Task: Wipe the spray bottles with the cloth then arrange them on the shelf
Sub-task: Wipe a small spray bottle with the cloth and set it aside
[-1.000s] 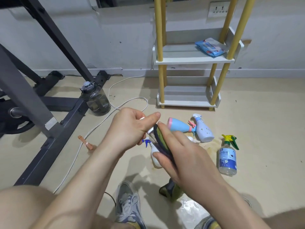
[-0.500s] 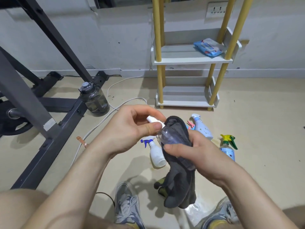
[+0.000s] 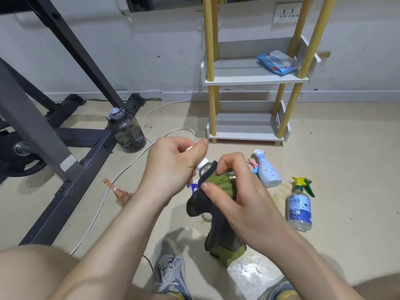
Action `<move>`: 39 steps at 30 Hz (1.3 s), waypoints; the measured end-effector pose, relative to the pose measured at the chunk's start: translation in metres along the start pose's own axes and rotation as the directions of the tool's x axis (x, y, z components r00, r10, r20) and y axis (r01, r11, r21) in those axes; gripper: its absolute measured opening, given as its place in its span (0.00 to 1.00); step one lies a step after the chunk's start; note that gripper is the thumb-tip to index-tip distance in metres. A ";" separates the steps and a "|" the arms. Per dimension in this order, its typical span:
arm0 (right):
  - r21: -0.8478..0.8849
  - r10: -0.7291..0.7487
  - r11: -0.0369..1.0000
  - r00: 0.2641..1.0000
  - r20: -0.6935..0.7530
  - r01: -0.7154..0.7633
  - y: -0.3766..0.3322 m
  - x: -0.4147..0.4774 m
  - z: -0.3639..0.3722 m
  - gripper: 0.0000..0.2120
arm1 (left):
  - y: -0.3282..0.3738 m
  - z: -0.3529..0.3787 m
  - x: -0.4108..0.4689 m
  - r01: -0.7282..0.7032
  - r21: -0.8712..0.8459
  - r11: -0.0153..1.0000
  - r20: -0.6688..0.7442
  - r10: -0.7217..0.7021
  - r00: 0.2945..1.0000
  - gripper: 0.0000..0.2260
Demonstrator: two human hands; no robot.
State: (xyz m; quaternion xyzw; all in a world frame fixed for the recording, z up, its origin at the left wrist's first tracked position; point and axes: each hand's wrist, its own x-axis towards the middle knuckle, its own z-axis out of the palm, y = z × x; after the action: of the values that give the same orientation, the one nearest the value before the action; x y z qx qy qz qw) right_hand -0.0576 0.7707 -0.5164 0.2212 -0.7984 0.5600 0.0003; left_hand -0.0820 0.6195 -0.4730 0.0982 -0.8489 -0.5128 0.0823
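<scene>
- The left hand (image 3: 173,167) was raised above the floor (image 3: 346,169). Its fingers (image 3: 175,145) were clenched round the top of the held bottle (image 3: 203,167), and the bottle's white collar showed just below them.
- The right hand (image 3: 244,200) grasped the cloth (image 3: 218,185) against the body of that bottle. The thumb pressed on the near side and the fingers (image 3: 227,161) curled over the far side.
- The cloth was grey on one face and green on the other. It was bunched round most of the held bottle, and its loose end hung below the right wrist, above a wet patch (image 3: 251,271) on the floor.
- A blue-trigger bottle (image 3: 191,186) sat on the floor behind the hands. Only its trigger and white base showed.
- A pale bottle (image 3: 268,172), speckled with dirt, lay on its side to the right of the hands.
- A pink trigger (image 3: 253,167) lay just beside the pale bottle's nozzle. The rest of that item was hidden.
- A green-trigger bottle (image 3: 299,204) lay farther right, near the pale one.
- An amber bottle (image 3: 120,191) lay left of the left forearm, beside a white cable (image 3: 121,176).
- The shelf (image 3: 246,77) stood against the wall beyond the bottles, with a wipes pack (image 3: 277,62) on its upper tier.
- A dark jug (image 3: 127,133) stood beside a metal frame (image 3: 65,135) on the left.
- A grey shoe (image 3: 171,269) showed between the forearms.
</scene>
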 end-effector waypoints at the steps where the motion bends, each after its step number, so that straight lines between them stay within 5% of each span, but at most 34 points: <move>1: -0.004 0.037 0.999 0.999 0.006 -0.037 0.000 0.001 -0.001 0.11 | 0.002 0.000 -0.002 -0.049 0.011 0.999 0.035 0.049 0.998 0.20; 5: -0.011 0.196 0.980 0.967 0.163 -0.197 0.000 0.011 -0.010 0.18 | 0.007 -0.006 -0.008 -0.193 0.068 0.979 0.282 0.167 0.945 0.08; 7: 0.039 0.237 0.965 0.926 0.293 -0.260 -0.002 0.015 -0.019 0.13 | 0.006 -0.009 -0.009 -0.272 0.071 0.960 0.374 0.227 0.899 0.04; 11: 0.182 0.258 0.920 0.886 0.386 -0.347 -0.005 0.012 -0.026 0.10 | 0.015 -0.013 -0.013 -0.220 0.018 0.975 0.476 0.185 0.859 0.03; 13: -0.031 0.244 0.969 0.943 0.227 -0.243 -0.004 0.010 -0.019 0.12 | 0.017 -0.016 -0.011 -0.231 0.067 0.971 0.457 0.176 0.872 0.07; 16: -0.424 0.118 0.902 0.990 0.072 -0.077 -0.007 0.006 -0.015 0.18 | 0.018 -0.017 -0.010 -0.307 0.352 0.884 0.427 0.140 0.893 0.26; 20: -0.555 0.023 0.831 0.994 0.107 0.040 -0.012 0.003 -0.020 0.14 | 0.016 -0.011 -0.010 -0.228 0.290 0.930 0.361 0.114 0.926 0.36; 23: -0.600 0.015 0.796 0.989 0.150 0.079 -0.014 0.002 -0.015 0.14 | 0.013 -0.009 -0.008 -0.226 0.265 0.937 0.346 0.127 0.930 0.29; 28: -0.437 0.168 0.896 0.969 0.180 -0.074 -0.003 0.005 -0.024 0.20 | 0.015 -0.016 -0.010 -0.245 0.166 0.955 0.392 0.164 0.905 0.07; 33: 0.034 0.338 0.925 0.859 0.385 -0.379 0.005 0.007 -0.038 0.08 | 0.011 -0.022 -0.008 -0.256 -0.067 0.964 0.425 0.259 0.867 0.09; 35: -0.143 0.265 0.962 0.921 0.285 -0.233 0.009 0.005 -0.032 0.07 | 0.012 -0.022 -0.008 -0.196 -0.112 0.974 0.427 0.226 0.876 0.06; 39: -0.483 0.065 0.874 0.971 0.229 0.055 0.010 0.003 -0.020 0.21 | 0.009 -0.014 -0.008 -0.315 0.303 0.900 0.467 0.148 0.872 0.22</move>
State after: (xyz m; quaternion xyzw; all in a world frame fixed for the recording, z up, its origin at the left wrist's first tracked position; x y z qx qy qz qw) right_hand -0.0686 0.7906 -0.5168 0.2773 -0.9081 0.3111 -0.0413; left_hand -0.0717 0.6135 -0.4592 -0.1085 -0.9322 -0.3388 -0.0663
